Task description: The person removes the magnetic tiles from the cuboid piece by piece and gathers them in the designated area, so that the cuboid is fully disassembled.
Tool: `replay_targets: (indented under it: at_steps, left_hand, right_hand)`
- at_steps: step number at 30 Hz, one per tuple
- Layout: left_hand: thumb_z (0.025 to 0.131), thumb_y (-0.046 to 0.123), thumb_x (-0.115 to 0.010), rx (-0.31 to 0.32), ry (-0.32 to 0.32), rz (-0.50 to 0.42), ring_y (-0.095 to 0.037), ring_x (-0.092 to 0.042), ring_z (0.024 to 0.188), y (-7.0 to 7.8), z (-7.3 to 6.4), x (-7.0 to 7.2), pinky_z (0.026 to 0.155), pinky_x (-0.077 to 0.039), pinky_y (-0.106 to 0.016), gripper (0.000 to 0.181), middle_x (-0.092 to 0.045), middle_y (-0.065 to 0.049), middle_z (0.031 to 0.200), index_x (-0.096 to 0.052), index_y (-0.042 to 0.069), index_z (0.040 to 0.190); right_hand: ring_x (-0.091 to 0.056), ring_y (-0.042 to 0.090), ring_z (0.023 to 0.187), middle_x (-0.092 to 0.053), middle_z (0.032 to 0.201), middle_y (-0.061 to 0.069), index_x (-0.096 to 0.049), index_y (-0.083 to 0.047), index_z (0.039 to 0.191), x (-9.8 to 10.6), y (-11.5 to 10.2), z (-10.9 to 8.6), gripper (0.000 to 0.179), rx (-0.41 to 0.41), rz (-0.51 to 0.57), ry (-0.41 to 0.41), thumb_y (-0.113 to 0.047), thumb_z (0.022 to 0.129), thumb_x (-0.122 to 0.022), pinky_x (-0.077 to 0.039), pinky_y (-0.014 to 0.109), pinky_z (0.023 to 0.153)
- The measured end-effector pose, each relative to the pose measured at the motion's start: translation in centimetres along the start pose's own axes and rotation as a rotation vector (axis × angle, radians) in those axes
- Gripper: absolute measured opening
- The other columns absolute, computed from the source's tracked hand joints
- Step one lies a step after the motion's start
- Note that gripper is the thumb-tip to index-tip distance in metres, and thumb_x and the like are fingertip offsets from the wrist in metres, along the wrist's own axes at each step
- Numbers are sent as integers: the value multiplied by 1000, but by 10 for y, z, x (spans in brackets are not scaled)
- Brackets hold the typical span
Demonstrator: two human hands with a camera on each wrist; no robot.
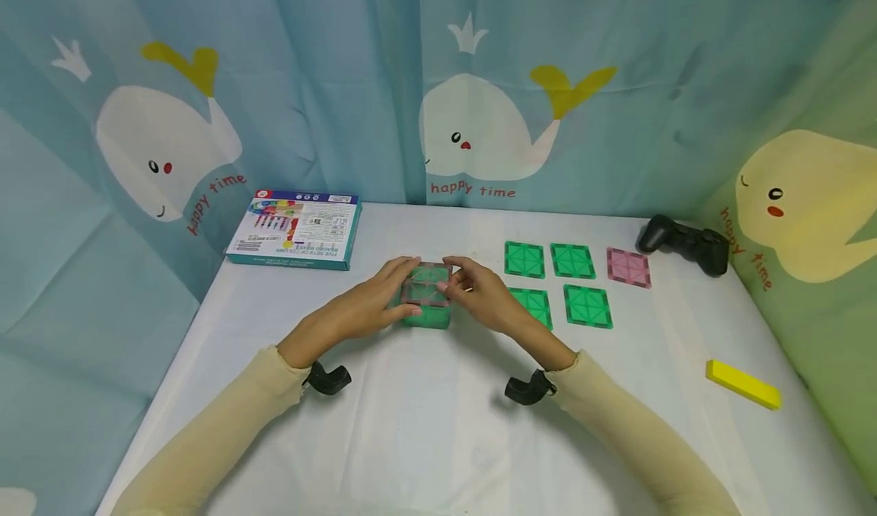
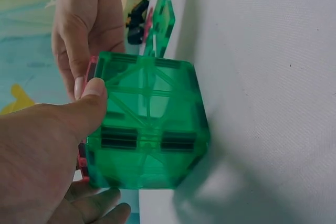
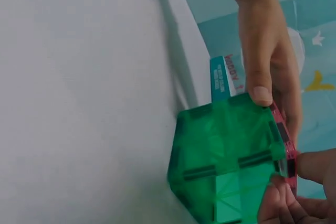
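A cube of translucent green magnetic tiles (image 1: 429,318) stands on the table between my hands, with a pink magnetic tile (image 1: 426,297) lying over its top. My left hand (image 1: 366,303) grips the cube from the left, thumb at the upper edge of the near side and fingers round the far side. From the right, my right hand (image 1: 488,297) pinches the pink tile's edge between thumb and fingers. In the right wrist view the pink tile's edge (image 3: 286,140) sits against the green wall (image 3: 226,129), with a fingertip overlapping the cube.
Right of the cube lie several flat green tiles (image 1: 588,306) and another pink tile (image 1: 628,267). A black game controller (image 1: 684,245) rests at the back right, a yellow block (image 1: 743,384) nearer the right edge. At the back left is a flat toy box (image 1: 294,230). Printed curtains (image 1: 384,82) surround the table.
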State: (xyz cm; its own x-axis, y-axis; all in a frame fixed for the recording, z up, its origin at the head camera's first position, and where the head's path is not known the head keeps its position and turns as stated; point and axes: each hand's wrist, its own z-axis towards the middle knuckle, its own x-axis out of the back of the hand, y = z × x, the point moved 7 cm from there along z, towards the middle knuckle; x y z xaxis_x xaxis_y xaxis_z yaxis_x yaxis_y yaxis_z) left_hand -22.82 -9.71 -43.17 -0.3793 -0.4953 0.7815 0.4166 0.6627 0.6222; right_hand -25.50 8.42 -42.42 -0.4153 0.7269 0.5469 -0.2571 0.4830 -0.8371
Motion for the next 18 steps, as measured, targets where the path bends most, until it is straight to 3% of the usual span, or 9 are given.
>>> replay_targets:
  at_steps: [6,13,18]
  left_hand:
    - [105,47,-64,-3,1,-16,-29,-23,161,-1,0,1,125,-33,-52,103,-13,-10,177,11,22,170]
    - [105,50,-64,11,-1,-6,-30,-24,161,-3,2,1,125,-33,-53,105,-11,-11,177,15,24,169]
    - [104,48,-65,20,3,-32,-30,-17,162,-3,2,2,126,-29,-55,108,-2,-9,178,20,27,167]
  right_hand:
    - [-71,24,98,-69,103,9,-49,-1,154,0,-2,-4,54,4,12,31,-22,107,-66,-57,37,84]
    - [-72,25,93,-67,100,13,-52,-3,148,3,-10,-7,48,70,43,87,-14,105,-69,-59,36,82]
    - [-73,26,90,-69,100,13,-55,-7,147,8,-12,-10,45,114,54,109,-11,104,-69,-58,33,79]
